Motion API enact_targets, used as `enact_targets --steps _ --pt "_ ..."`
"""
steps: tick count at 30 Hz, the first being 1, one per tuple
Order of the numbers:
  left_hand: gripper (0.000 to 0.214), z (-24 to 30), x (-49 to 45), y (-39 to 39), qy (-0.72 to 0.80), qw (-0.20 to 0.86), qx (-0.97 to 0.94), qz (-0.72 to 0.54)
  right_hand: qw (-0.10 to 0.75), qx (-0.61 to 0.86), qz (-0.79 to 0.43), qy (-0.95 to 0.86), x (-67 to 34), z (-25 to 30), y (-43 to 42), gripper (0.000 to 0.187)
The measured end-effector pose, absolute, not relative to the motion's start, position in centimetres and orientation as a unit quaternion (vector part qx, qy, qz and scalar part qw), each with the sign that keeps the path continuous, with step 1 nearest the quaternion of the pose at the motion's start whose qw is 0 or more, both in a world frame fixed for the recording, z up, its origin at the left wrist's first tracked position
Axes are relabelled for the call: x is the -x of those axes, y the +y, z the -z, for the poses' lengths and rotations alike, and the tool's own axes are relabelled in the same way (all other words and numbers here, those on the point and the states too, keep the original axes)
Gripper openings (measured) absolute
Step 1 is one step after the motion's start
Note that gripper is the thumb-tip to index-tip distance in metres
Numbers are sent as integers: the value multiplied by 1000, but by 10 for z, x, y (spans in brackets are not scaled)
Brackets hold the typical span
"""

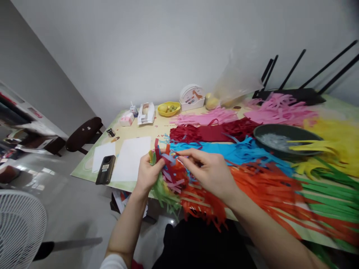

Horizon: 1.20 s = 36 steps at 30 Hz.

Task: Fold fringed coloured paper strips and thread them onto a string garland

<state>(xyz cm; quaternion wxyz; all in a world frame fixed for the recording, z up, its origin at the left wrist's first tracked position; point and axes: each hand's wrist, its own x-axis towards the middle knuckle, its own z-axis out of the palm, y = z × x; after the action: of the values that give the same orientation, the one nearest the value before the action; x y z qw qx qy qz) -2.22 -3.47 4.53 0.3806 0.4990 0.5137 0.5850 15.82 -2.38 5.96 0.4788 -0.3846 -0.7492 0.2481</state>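
My left hand [148, 172] is closed around a bundle of coloured paper strips [165, 170], with green, red, pink and blue ends sticking out above and below the fist. Just to its right, my right hand [209, 170] pinches a thin strip at the top of that bundle, fingers pressed together. Both hands hover over the near edge of the table [84, 170]. Under the right hand lie orange fringed paper [252, 186] and blue fringed paper [224, 151].
Dark red [207, 132], pink [280, 108], yellow [333, 134] and green [328, 194] fringed sheets cover the table's right side. A dark bowl [280, 134], white paper [130, 157], a phone [105, 169], a yellow fruit bowl [168, 108] and a fan [19, 228] stand around.
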Motion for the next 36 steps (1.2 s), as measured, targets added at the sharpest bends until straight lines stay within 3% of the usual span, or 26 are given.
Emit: enact_targets --steps 24,33,36 --pt "27 -47 31 -26 547 337 -531 -553 461 375 -244 -766 -156 -57 -11 20" --pt "24 -50 29 -30 537 317 -591 -512 442 387 -289 -756 -154 -58 -13 21" --pt "21 -51 29 -30 537 298 -613 -496 422 389 -356 -738 -154 -58 -12 32"
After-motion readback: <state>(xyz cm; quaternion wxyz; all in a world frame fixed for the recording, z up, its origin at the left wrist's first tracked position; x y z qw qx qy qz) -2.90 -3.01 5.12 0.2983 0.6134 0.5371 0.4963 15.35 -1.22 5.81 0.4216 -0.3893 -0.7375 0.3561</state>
